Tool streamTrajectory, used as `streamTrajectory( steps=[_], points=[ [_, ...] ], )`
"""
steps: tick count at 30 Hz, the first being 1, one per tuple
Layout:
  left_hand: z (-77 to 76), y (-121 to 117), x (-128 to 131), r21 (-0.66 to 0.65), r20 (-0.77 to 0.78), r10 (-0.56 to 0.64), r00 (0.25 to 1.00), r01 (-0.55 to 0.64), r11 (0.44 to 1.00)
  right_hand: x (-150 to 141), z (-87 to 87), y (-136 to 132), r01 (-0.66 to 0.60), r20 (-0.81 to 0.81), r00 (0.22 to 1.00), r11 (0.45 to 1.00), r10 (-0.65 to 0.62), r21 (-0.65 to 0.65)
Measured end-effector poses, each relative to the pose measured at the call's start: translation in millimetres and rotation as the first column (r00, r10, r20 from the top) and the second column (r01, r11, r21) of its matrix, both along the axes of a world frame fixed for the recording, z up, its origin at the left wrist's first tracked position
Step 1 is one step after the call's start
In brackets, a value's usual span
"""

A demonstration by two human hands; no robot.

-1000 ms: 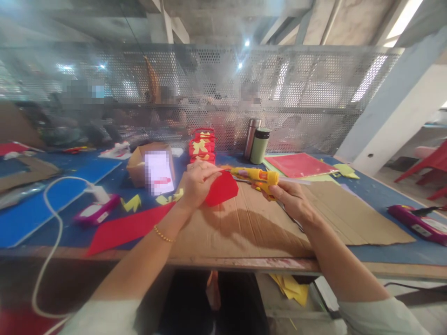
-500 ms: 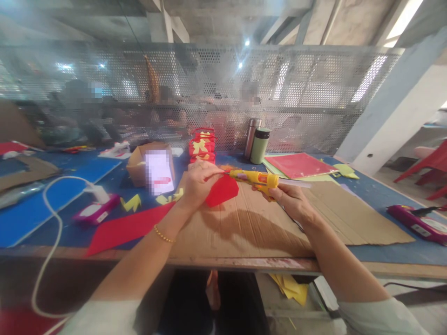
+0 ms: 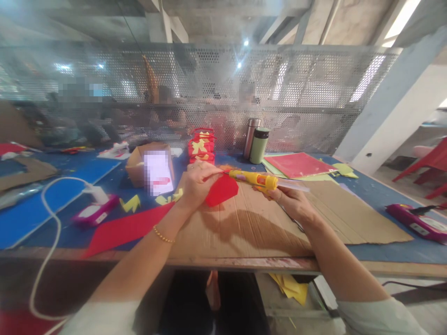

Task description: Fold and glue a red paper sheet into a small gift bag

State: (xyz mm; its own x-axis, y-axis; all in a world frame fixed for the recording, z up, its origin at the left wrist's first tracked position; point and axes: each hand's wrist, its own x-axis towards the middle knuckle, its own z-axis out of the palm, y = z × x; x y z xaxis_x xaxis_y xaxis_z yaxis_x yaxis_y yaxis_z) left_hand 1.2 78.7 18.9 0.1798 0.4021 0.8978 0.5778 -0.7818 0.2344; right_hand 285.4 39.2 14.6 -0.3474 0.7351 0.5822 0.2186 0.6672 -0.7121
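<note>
My left hand (image 3: 199, 181) pinches a red piece of felt or paper (image 3: 223, 189) by its upper edge, above the cardboard. In my right hand (image 3: 291, 200) is a yellow hot glue gun (image 3: 253, 178), with a clear glue stick (image 3: 296, 185) poking out of its back. The gun's nozzle points left and meets the top edge of the red piece near my left fingertips; whether it touches cannot be made out. Beneath both hands lies a sheet of brown cardboard (image 3: 237, 239). A longer red strip (image 3: 129, 229) rests left of my left forearm.
Red items with yellow shapes (image 3: 199, 146) stand at the back, beside a steel flask (image 3: 250, 137) and a green flask (image 3: 259, 146). A phone (image 3: 159, 172) leans on a cardboard box (image 3: 134, 165). Purple power strips (image 3: 96, 211) lie left and right. Red sheets (image 3: 300, 164) sit at right.
Hardly anything differs. The glue gun and my right hand have shifted very slightly, and the whole view has drifted a little.
</note>
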Motion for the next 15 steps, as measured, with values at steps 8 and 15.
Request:
streamTrajectory(
  steps=[8,15],
  points=[
    [1.5,-2.2,1.1,-0.021,0.014,-0.014,1.000,0.014,1.000,-1.5,5.0,-1.1,0.030,0.010,1.000,0.999,-0.030,0.028],
    [2.2,-2.8,1.9,-0.031,0.004,-0.015,1.000,0.015,0.999,-0.7,4.2,-2.6,0.040,0.022,0.999,0.999,-0.040,0.017]
  ],
)
